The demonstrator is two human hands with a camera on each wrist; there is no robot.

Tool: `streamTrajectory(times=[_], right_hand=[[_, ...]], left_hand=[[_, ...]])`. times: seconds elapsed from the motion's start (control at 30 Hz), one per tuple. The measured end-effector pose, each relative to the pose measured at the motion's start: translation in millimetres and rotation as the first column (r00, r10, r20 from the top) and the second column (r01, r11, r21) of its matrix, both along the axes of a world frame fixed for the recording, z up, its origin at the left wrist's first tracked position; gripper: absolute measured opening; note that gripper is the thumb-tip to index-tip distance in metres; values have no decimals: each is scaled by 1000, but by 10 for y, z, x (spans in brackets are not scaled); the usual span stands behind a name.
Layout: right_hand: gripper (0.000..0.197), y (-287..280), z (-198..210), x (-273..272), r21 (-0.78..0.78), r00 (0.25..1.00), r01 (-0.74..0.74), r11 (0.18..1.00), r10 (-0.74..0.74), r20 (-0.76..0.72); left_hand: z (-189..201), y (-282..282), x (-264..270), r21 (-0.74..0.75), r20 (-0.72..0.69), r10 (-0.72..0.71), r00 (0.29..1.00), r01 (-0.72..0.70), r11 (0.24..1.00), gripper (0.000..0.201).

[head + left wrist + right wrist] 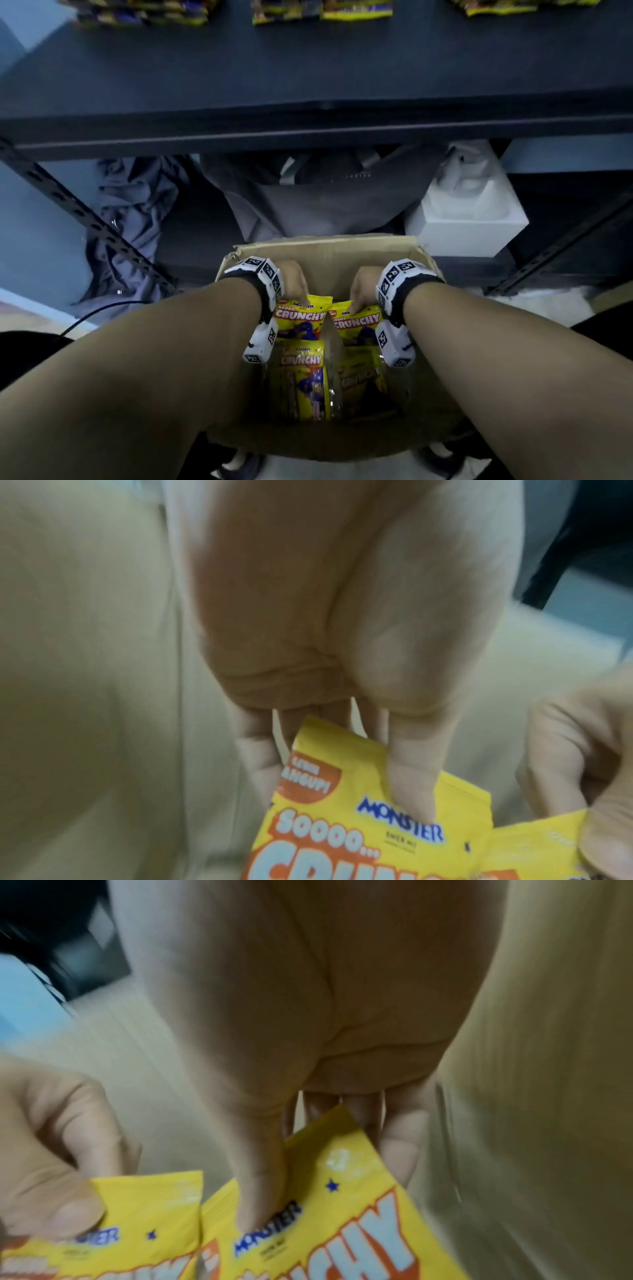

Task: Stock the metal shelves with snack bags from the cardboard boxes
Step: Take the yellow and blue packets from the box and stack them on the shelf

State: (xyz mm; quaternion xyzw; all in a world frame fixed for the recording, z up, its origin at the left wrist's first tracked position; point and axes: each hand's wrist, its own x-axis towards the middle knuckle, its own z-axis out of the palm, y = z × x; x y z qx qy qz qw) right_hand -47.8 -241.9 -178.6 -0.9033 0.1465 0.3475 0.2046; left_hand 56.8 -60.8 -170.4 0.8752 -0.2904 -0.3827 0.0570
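Observation:
Both my hands are down inside an open cardboard box (329, 250) on the floor. My left hand (294, 284) pinches the top edge of a yellow "Crunchy" snack bag (301, 318), thumb on the front and fingers behind, as the left wrist view shows on that bag (346, 831). My right hand (363, 287) pinches the top of a second yellow bag (358, 325) the same way; the right wrist view shows this bag (342, 1218) up close. More yellow bags (301, 380) lie lower in the box. The dark metal shelf (308, 75) runs across above, with snack bags (322, 10) at its back.
A slotted shelf upright (78, 212) slants at left, another (561, 246) at right. Under the shelf lie grey cloth (133, 219), a dark bag (325, 202) and a white moulded foam block (472, 212). A black cable (99, 311) crosses the floor at left.

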Motion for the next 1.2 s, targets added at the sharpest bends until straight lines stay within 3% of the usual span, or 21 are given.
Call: streamTrajectory(times=[0.13,0.23,0.33,0.5,0.73,0.93,1.2], right_hand=[[29,-91,592,15,-58,990,-33,998,40,132],[23,-142,1032,2,-105,968,-3,994,29,249],[14,-204,1537,-47,-117,940,9,993,31,340],[14,-266,2313,-114,-82,897,-63,995,93,432],[12,-282,3276,-96,-104,806,-118,988,157,571],[10,-327,3785,-8,-129,764,-120,984,174,621],[13,-494,3936,281,-157,685,-7,988,119,718]], left_hand=[[551,10,89,-16,165,-79,983,83,996,6],[992,51,108,-40,222,-109,969,121,992,14],[1435,101,110,-120,272,-126,954,164,979,10],[2192,164,121,-271,335,-101,937,199,942,8],[3047,188,188,-256,472,-148,869,296,920,10],[3580,155,297,-327,501,-95,860,290,900,9],[3849,8,588,-400,564,45,825,225,888,11]])
